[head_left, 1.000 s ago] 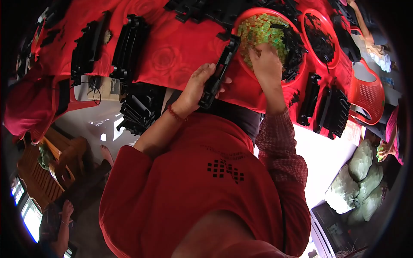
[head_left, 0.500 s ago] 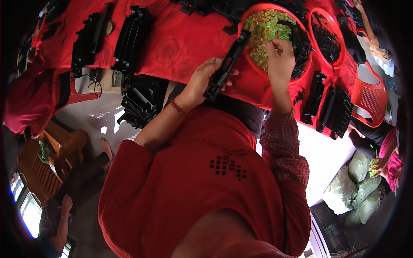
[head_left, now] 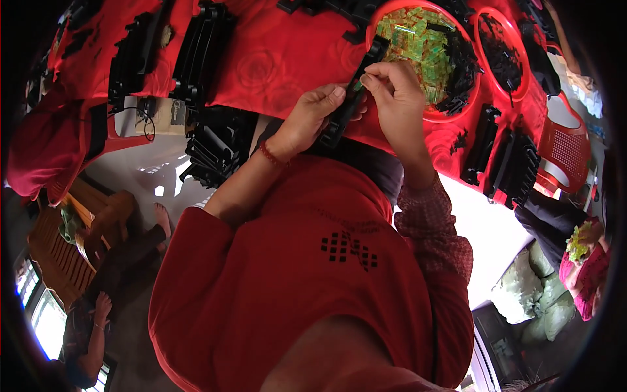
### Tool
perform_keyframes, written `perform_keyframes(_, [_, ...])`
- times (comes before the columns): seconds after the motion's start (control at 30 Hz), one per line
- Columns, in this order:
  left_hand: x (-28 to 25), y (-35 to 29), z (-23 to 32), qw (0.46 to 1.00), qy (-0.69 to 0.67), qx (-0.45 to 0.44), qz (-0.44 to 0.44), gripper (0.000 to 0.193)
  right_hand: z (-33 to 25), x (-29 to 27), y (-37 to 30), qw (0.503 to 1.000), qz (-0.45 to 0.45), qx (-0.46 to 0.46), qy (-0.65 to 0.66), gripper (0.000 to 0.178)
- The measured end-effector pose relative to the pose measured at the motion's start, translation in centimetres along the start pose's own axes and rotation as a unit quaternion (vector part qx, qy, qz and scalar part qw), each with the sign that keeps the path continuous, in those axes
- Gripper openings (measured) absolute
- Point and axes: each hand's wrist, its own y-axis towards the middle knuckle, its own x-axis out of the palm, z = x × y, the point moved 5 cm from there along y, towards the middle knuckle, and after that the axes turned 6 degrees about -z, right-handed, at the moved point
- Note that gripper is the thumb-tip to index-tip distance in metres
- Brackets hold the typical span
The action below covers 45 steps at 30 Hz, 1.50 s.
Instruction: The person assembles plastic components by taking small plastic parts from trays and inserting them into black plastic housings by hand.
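Observation:
My left hand (head_left: 312, 117) is wrapped round a long black plastic bar (head_left: 336, 127), which slants up and to the right over the table's near edge. My right hand (head_left: 400, 98) is at the bar's upper part, thumb and forefinger pinched against it. A small green translucent piece (head_left: 358, 85) shows at those fingertips, mostly covered by them. Just beyond the right hand is a red basin (head_left: 441, 119) holding many yellow-green translucent pieces (head_left: 408, 32) on its left side and small black pieces (head_left: 460, 72) on its right.
A second red basin (head_left: 526, 68) of black pieces stands farther right. Black bars lie stacked at the left (head_left: 199, 52) and right (head_left: 513, 163) of the red-covered table (head_left: 261, 65). A red chair (head_left: 565, 144) is at right. Another person's hand (head_left: 584, 238) holds yellow-green pieces there.
My right hand has moved left and down from over the basin to the black bar, with a small green piece at its fingertips. My left hand still holds the bar.

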Motion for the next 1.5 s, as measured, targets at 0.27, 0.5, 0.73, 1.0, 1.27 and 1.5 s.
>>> perform_keyframes(0.27, [0.3, -0.2, 0.5, 1.000, 0.020, -0.007, -0.022, 0.042, 0.6, 0.9, -0.5, 0.995, -0.016, 0.002, -0.094, 0.010])
perform_keyframes(0.5, [-0.3, -0.2, -0.1, 1.000, 0.007, -0.015, 0.003, 0.042, 0.5, 1.6, -0.8, 0.991, -0.017, 0.020, -0.127, 0.009])
perform_keyframes(0.73, [-0.6, -0.1, -0.5, 1.000, 0.002, -0.014, 0.013, 0.041, -0.3, 1.7, -0.9, 0.979, -0.034, -0.021, -0.198, 0.007])
perform_keyframes(1.0, [-1.0, -0.2, -1.2, 0.997, 0.072, -0.006, 0.019, 0.040, -2.1, 1.7, -1.3, 0.928, -0.109, -0.091, -0.345, 0.003])
perform_keyframes(1.27, [-1.1, -0.3, -1.3, 0.994, 0.088, 0.007, 0.060, 0.037, -1.2, 2.0, -2.1, 0.964, -0.029, -0.073, -0.256, 0.010])
perform_keyframes(1.5, [-0.7, -0.4, -0.8, 0.995, 0.081, 0.006, 0.060, 0.041, 0.0, 1.7, -1.9, 0.981, -0.033, -0.019, -0.190, 0.012])
